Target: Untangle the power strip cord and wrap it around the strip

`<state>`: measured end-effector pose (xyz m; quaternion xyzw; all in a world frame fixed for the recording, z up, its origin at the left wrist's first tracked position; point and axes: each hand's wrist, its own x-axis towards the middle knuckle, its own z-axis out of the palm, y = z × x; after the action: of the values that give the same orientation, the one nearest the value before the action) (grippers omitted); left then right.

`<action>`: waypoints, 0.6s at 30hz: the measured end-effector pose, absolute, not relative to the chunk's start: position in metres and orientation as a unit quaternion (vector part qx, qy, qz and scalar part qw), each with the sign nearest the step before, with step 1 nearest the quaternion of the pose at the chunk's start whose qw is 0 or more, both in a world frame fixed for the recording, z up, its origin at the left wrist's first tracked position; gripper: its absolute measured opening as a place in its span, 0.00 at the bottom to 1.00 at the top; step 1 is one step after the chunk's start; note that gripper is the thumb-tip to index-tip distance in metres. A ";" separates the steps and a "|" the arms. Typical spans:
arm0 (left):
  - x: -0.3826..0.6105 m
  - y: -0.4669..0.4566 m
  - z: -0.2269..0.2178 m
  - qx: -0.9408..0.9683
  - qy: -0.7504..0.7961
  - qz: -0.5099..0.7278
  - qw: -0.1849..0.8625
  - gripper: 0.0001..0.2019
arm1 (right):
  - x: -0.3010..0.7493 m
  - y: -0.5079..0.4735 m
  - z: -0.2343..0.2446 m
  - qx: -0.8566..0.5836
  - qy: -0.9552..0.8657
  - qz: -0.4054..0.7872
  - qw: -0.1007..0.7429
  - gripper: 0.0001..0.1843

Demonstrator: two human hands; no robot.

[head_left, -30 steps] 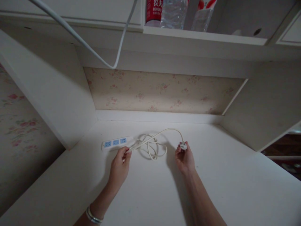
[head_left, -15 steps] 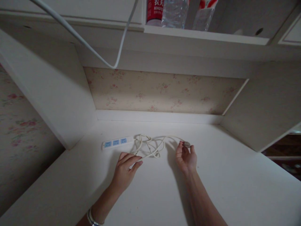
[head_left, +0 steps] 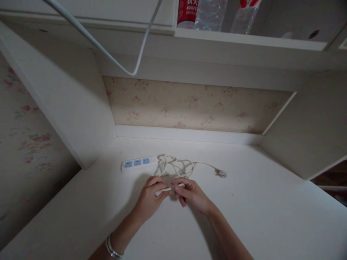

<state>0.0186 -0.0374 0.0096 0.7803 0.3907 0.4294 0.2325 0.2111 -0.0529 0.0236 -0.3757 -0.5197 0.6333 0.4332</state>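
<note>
My left hand [head_left: 153, 193] pinches a stretch of the white power cord [head_left: 166, 189] between thumb and fingers. Close by on its right, my right hand [head_left: 191, 193] has its thumb and fingers closed on the same cord. Behind both hands the rest of the cord lies in loose, tangled loops on the desk. The cord comes from a white power strip [head_left: 139, 163] with blue sockets, which lies at the left. At the cord's other end, the plug [head_left: 221, 173] rests on the desk to the right, apart from my hands.
A white desk [head_left: 260, 216] stands between side panels, with floral wallpaper [head_left: 195, 104] behind. Overhead, a shelf [head_left: 249, 40] holds a red-labelled bottle [head_left: 187, 12] and clear plastic packages [head_left: 211, 16]. A pale cable [head_left: 116, 63] hangs down at the upper left.
My right hand has let go of the plug, which now lies on the desk, and has moved left to the cord beside my left hand. The view has shifted slightly.
</note>
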 end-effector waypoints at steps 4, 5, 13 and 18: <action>0.016 -0.032 0.008 0.809 0.389 0.406 0.172 0.03 | 0.211 -0.054 0.023 -0.385 -0.516 0.610 0.463 0.13; 0.015 -0.030 0.010 0.810 0.399 0.400 0.157 0.03 | 0.215 -0.052 0.023 -0.382 -0.489 0.606 0.498 0.12; 0.018 -0.037 0.020 0.811 0.424 0.389 0.103 0.05 | 0.256 -0.040 0.036 -0.289 -0.274 0.563 0.724 0.16; 0.020 -0.037 0.010 0.807 0.415 0.398 0.134 0.05 | 0.263 -0.046 0.046 -0.283 -0.264 0.534 0.751 0.15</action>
<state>0.0203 -0.0371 0.0101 0.8069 0.4155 0.3977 0.1344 0.2634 -0.0456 0.0459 -0.2833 -0.2644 0.5343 0.7513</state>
